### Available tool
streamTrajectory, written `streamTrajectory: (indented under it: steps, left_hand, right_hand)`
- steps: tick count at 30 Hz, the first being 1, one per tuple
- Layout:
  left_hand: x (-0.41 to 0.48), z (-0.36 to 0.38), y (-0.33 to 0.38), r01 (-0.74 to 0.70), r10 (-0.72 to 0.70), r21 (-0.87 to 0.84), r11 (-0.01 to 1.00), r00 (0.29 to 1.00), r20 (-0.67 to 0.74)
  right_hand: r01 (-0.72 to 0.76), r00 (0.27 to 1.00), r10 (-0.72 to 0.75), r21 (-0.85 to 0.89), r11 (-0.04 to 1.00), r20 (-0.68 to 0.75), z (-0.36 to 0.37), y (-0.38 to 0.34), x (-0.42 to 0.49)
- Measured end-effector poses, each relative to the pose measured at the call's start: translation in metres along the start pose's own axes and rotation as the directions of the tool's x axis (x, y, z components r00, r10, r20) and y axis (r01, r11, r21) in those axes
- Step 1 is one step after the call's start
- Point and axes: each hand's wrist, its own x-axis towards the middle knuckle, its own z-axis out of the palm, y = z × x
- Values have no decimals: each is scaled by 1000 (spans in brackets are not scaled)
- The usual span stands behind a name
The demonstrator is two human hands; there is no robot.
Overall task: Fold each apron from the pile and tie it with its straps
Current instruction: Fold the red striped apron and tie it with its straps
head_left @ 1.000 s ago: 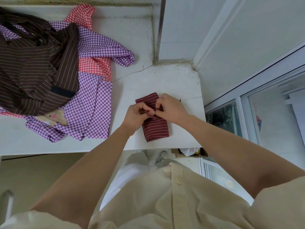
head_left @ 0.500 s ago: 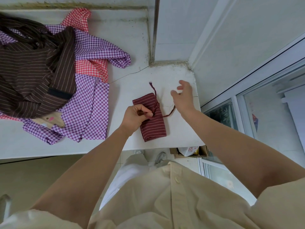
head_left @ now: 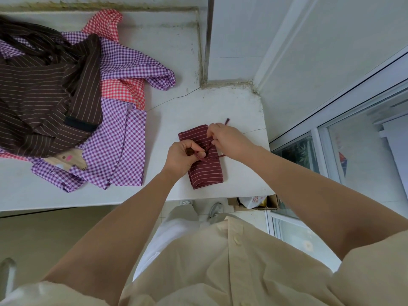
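A maroon striped apron (head_left: 207, 171), folded into a narrow rectangle, lies on the white counter (head_left: 198, 107) in front of me. Thin maroon straps (head_left: 209, 149) cross over its middle. My left hand (head_left: 183, 157) pinches one strap at the bundle's left side. My right hand (head_left: 227, 140) pinches another strap over the bundle's upper right, and a strap end (head_left: 227, 121) sticks out beyond its fingers. On the left sits the pile: a brown striped apron (head_left: 42, 96) on top of purple checked (head_left: 119, 151) and red checked (head_left: 123, 91) aprons.
The counter's front edge runs just below the folded bundle and its right edge is close to my right hand. A wall corner rises behind. A cardboard box (head_left: 254, 202) with a bag sits on the floor below, next to glass panels on the right.
My right hand, which had swung out to the right pulling a strap away, has come back over the bundle and pinched the strap. The left hand keeps its grip.
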Motion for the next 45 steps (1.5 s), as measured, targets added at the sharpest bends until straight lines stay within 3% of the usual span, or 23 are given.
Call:
streamTrajectory:
  steps: [5,11,13,16,18,21,25,28,31,35,39,42,45]
  left_hand:
    - [0,1,1,-7,8,29,1000,1000,-28]
    - [-8,-1,-8,-92,119,148,985,976,-184]
    - [-13,-1,-14,-61,91,139,988,971,-221]
    - [-17,-3,-19,-10,22,53,999,973,-232]
    - [-19,-5,-20,-3,7,15,1000,972,-235]
    - [-22,-5,-21,3,-13,-37,999,968,-252]
    - [-30,-9,-24,-2,-47,-180,984,962,-269]
    - [-29,-17,-16,-9,-65,-234,972,951,-304]
    - [-21,-24,4,-15,-68,-235,972,938,-340]
    - [-9,-37,33,-35,-51,-231,972,933,-356]
    - [-1,-51,33,74,-102,-113,991,958,-266]
    - [-6,-52,21,165,-177,-72,984,965,-194]
    - [-14,-50,12,205,-219,-86,975,952,-212]
  right_hand:
    - [-136,991,134,150,979,25,-8,10,-5]
    - [-339,940,322,206,918,112,-8,17,-13]
    - [-452,891,402,340,825,209,-4,11,-13]
    - [-596,797,475,614,517,374,-3,-2,-15]
    - [-628,763,463,688,365,451,-1,-8,-16]
    - [-622,769,424,714,321,479,1,-24,-20]
    - [-528,820,398,812,251,410,8,-29,-23]
    - [-387,904,304,877,285,300,2,-22,-26]
    - [-100,975,220,964,245,46,-14,-20,-23]
    - [101,981,105,895,434,-161,-33,-16,-13]
    - [115,991,-24,776,620,-129,-19,-9,-20]
    - [75,996,-29,648,758,-81,3,5,-31]
    - [-5,999,-16,579,815,31,18,14,-43]
